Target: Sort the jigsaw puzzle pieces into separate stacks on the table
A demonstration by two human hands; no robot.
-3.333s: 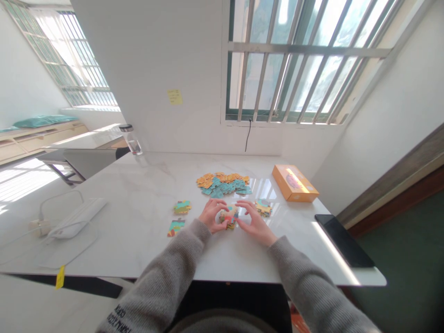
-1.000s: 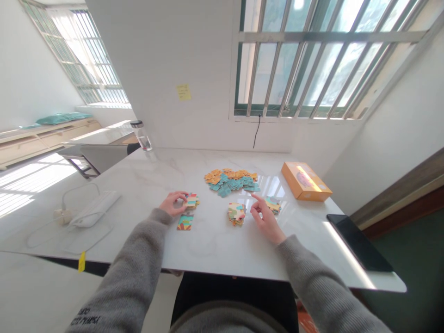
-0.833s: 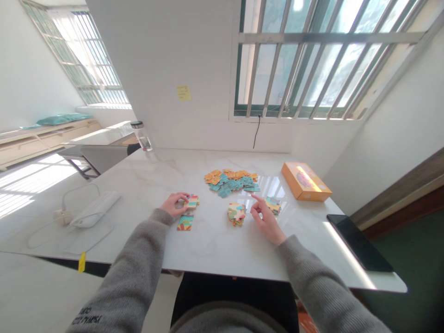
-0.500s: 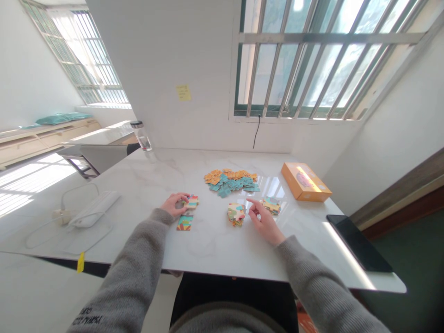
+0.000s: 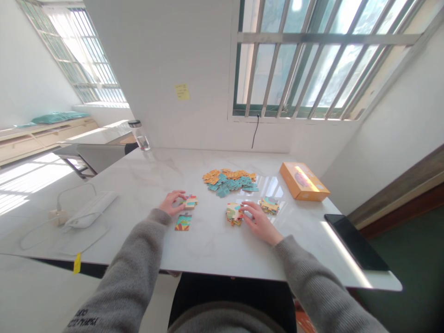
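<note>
My left hand (image 5: 171,202) has its fingertips at the edge of a small stack of jigsaw pieces (image 5: 190,201). Just below that stack lies a flat group of joined multicoloured pieces (image 5: 183,222), not touched by the hand. My right hand (image 5: 258,217) rests its fingers against the right side of a taller stack of colourful pieces (image 5: 233,214). To its right sits another small cluster of pieces (image 5: 269,206). Farther back is a loose spread of orange and teal pieces (image 5: 229,183).
An orange puzzle box (image 5: 303,181) lies on the white marble table (image 5: 204,249) at back right. A black tablet or phone (image 5: 355,243) lies by the right edge. A white keyboard (image 5: 90,209) with a cable is at left, and a glass bottle (image 5: 140,141) stands at the far corner.
My right hand has moved left, from beside the small cluster to the taller stack, and its fingers have come together. My left hand has barely moved.
</note>
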